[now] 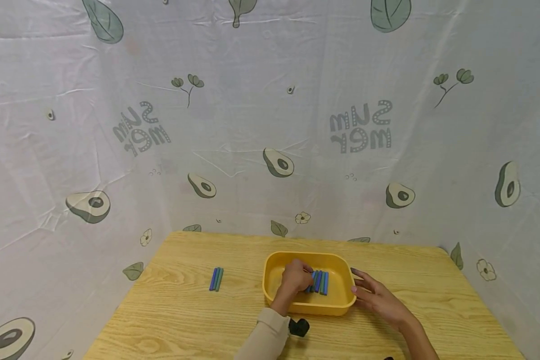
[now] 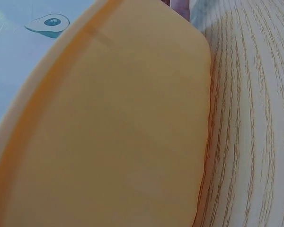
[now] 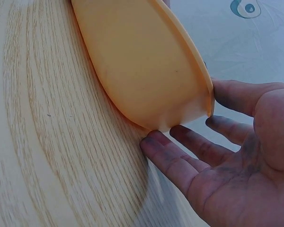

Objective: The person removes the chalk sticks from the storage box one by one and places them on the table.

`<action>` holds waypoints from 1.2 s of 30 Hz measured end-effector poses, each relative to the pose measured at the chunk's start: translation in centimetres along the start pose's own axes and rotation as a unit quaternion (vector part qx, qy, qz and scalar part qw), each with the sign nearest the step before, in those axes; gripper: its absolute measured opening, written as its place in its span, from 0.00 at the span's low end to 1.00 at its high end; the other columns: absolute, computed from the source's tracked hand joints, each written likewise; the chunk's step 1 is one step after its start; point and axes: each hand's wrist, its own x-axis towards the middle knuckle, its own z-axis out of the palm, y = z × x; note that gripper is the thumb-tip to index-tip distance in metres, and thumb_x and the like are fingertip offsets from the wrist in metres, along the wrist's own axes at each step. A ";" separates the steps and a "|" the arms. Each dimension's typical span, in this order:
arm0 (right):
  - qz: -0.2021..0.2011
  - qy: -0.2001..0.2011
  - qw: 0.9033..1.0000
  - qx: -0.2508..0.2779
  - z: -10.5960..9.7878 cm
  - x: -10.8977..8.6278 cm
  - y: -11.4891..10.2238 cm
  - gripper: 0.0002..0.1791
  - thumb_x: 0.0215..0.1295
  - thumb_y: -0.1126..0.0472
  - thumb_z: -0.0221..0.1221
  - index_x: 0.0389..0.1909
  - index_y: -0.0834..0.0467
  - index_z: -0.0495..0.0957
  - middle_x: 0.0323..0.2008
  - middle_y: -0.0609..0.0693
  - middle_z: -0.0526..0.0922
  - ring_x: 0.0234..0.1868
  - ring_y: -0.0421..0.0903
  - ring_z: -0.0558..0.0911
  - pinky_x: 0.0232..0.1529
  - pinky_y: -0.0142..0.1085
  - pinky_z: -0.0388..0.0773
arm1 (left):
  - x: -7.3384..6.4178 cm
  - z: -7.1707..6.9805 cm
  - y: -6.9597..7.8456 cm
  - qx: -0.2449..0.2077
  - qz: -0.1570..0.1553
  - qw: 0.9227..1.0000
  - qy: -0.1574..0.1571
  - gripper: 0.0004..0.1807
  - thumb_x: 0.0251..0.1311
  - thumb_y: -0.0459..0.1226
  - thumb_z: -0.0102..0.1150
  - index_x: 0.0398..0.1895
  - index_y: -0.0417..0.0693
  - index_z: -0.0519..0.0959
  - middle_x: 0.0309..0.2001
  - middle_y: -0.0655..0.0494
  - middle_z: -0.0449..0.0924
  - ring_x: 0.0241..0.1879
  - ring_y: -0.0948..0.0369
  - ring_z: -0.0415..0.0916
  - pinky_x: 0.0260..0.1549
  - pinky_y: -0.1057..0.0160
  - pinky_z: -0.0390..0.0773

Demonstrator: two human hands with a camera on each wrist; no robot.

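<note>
A yellow plastic tray (image 1: 309, 310) with rounded corners stands on the wooden table. Inside it lies a row of blue and green crayon-like sticks (image 1: 322, 283), side by side. My left hand (image 1: 295, 276) reaches into the tray over the left end of this row, fingers bent downward; its fingertips are hidden, and I cannot tell whether they pinch a stick. In the left wrist view, the tray's outer wall (image 2: 113, 123) fills most of the picture. My right hand (image 3: 227, 146) touches the tray's right end, thumb at the rim and fairly straight fingertips against the outer wall.
Left of the tray, a small group of blue and green sticks (image 1: 216, 279) lies together on the wood-grain table (image 1: 171, 310). A pale curtain (image 1: 252, 120) printed with avocados and leaves hangs behind the table and along both its sides.
</note>
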 end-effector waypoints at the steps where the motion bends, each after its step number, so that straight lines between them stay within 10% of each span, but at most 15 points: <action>1: 0.000 0.000 1.000 0.000 0.0 0.0 0.0 0.42 0.88 0.57 0.47 0.86 0.67 0.33 0.79 0.83 0.47 0.76 0.73 0.70 0.66 0.46 0.83 | 0.0 0.0 0.0 -0.002 0.001 1.000 0.000 0.14 0.51 0.27 0.73 0.42 0.43 0.93 0.34 0.52 0.91 0.27 0.59 0.76 0.23 0.63 0.76; 36: 0.001 -0.006 1.000 0.002 -0.1 0.0 0.0 0.42 0.88 0.57 0.46 0.86 0.68 0.32 0.79 0.84 0.47 0.75 0.71 0.72 0.66 0.46 0.83 | -1.5 -2.8 1.1 -0.131 -0.005 0.991 -0.006 0.12 0.62 0.26 0.67 0.48 0.37 0.89 0.40 0.50 0.87 0.28 0.60 0.80 0.29 0.61 0.85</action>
